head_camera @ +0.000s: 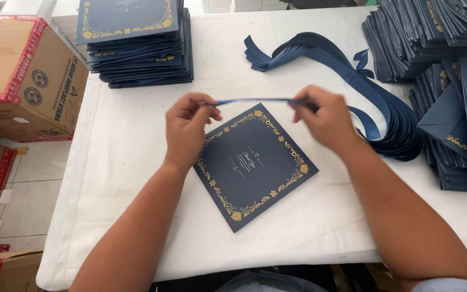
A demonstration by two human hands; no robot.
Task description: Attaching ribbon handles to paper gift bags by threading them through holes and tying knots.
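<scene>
Both hands, left hand (186, 125) and right hand (325, 116), pinch the ribbon (252, 100) taut above the card (255, 165); its holes are not yet threaded.

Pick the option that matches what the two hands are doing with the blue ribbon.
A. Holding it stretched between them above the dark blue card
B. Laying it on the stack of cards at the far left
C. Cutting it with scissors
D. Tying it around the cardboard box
A: the left hand and right hand each pinch an end of the blue ribbon, which runs taut between them over the dark blue card on the white table.
</scene>
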